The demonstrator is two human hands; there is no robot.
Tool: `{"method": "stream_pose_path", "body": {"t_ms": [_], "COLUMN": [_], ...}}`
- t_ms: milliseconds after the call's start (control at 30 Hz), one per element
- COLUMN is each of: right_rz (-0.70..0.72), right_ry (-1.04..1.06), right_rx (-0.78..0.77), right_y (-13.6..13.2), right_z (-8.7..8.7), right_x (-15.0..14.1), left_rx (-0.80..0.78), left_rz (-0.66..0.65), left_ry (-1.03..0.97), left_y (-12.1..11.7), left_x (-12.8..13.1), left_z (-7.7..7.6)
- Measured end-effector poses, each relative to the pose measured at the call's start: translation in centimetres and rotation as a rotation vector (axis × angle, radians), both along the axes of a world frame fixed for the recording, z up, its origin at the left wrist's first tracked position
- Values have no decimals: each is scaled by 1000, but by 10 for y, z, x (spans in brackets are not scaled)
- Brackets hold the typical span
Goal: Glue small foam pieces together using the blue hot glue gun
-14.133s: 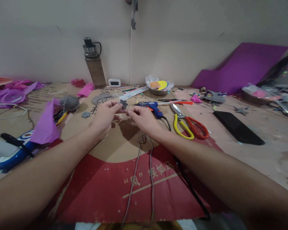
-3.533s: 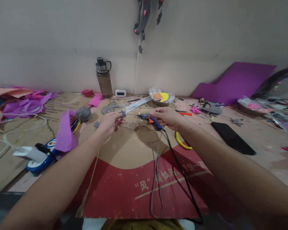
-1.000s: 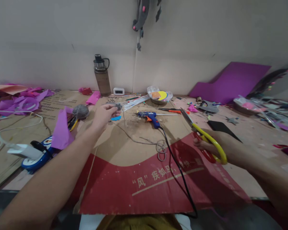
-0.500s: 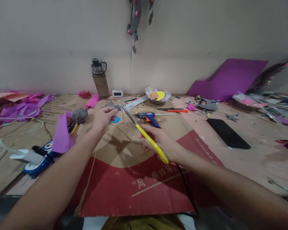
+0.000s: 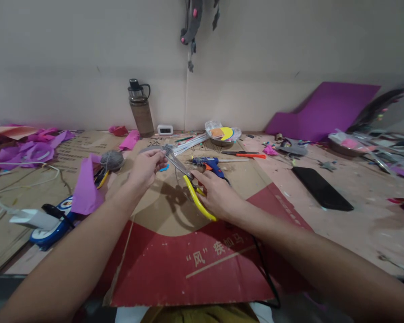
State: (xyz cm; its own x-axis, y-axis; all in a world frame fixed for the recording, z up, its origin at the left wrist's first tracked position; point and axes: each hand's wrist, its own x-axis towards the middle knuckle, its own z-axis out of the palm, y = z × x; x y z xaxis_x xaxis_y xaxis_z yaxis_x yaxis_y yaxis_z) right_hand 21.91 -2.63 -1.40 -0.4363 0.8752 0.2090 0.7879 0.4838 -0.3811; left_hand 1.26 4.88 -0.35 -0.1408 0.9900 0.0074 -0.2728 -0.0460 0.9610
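My left hand is closed in a pinch on a small grey fuzzy piece, possibly felt or yarn; its exact shape is unclear. My right hand grips yellow-handled scissors. Their metal blades point up and left, reaching the grey piece at my left fingertips. Whether the blades touch it I cannot tell. Behind the right hand lies a blue glue gun with an orange trigger. A small blue scrap shows beside the left fingers. A ball of grey yarn sits left of that hand.
Under my hands is a cardboard sheet with a red printed front. A bottle, a small white clock and a bowl stand by the wall. A black phone lies right, a blue power strip left. Purple scraps lie about.
The scissors have turned, and their handles now show spread apart, with the yellow loop lower left of my right hand. My left hand stays at nearly the same spot.
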Motion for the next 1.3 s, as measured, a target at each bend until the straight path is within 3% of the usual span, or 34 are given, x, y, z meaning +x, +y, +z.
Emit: {"method": "stream_pose_path", "body": {"t_ms": [233, 900, 1300], "right_rz": [-63, -121, -143], "right_ry": [-67, -250, -318], "right_rx": [-30, 107, 169], "right_y": [2, 4, 3], "right_z": [-1, -1, 1], "right_x": [1, 3, 3], "left_rx": [8, 5, -33], "left_rz": [-18, -139, -80], "left_ry": [35, 56, 18], "left_y": [-1, -5, -7], "left_x": [1, 3, 4], "left_z": [1, 2, 8]}}
